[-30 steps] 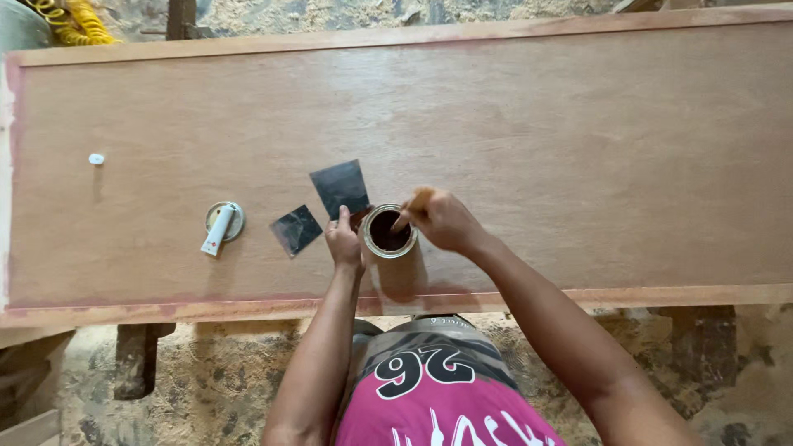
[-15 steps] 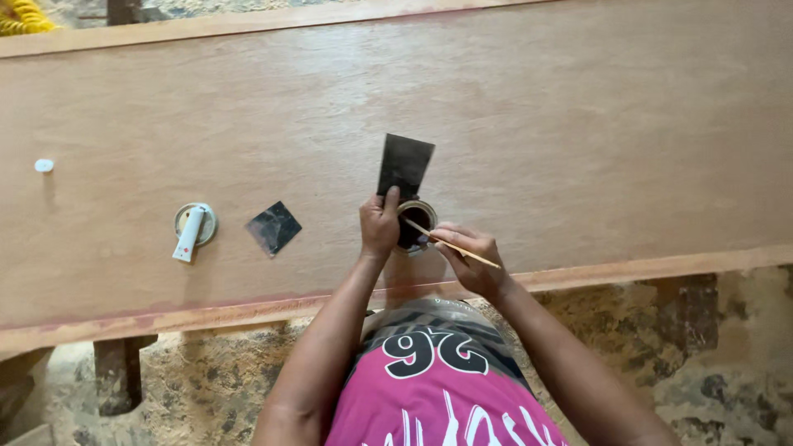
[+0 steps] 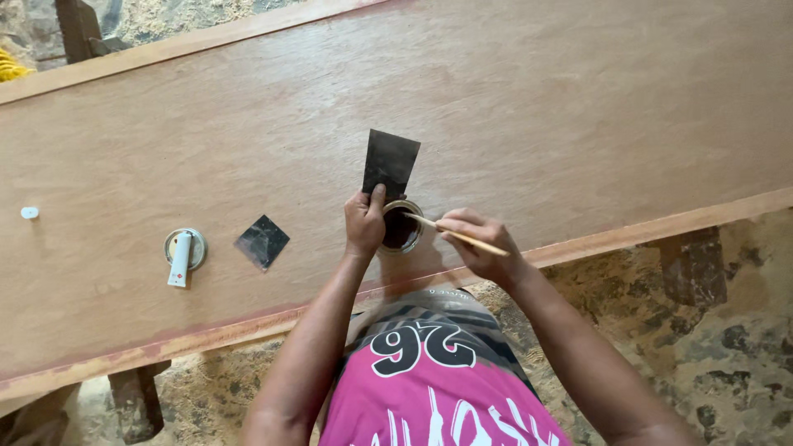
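Observation:
A small open tin [image 3: 401, 228] of dark reddish-brown paste stands on a long brown plywood panel [image 3: 537, 99]. My left hand [image 3: 364, 223] sits just left of the tin and holds a dark flat scraper blade [image 3: 390, 163] that points away from me. My right hand [image 3: 479, 244] is to the right of the tin and grips a thin wooden stick [image 3: 456, 235], whose tip reaches into the tin.
A second dark square blade [image 3: 263, 241] lies left of my hands. Farther left are a round tin lid with a white tube [image 3: 182, 253] on it and a small white cap [image 3: 30, 212]. Sawdust-covered ground [image 3: 727, 330] and wooden supports lie beneath the panel's near edge.
My left hand lifted the scraper blade from flat beside the tin to pointing away. My right hand drew back to the right, the stick now slanting into the tin. The view shifted.

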